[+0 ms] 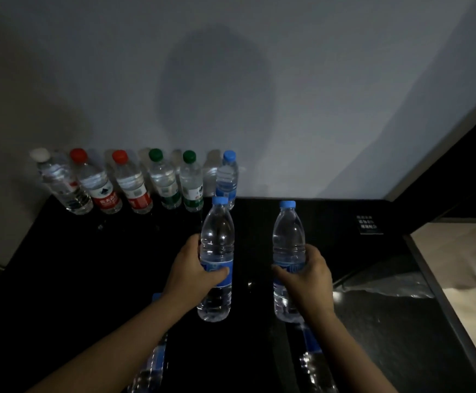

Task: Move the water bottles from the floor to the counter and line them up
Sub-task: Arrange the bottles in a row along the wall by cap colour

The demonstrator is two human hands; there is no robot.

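Black counter (344,251) has six bottles in a row (134,182) at 11 o'clock. Both hands, left (191,273) and right (307,279), wrap two more bottles (217,251), not yet lined up.

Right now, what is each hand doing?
Left hand: closed around a blue-capped bottle, held upright.
Right hand: closed around another blue-capped bottle, also upright.

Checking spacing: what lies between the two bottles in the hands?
Head view: only bare black counter separates the left-hand bottle from the right-hand bottle.
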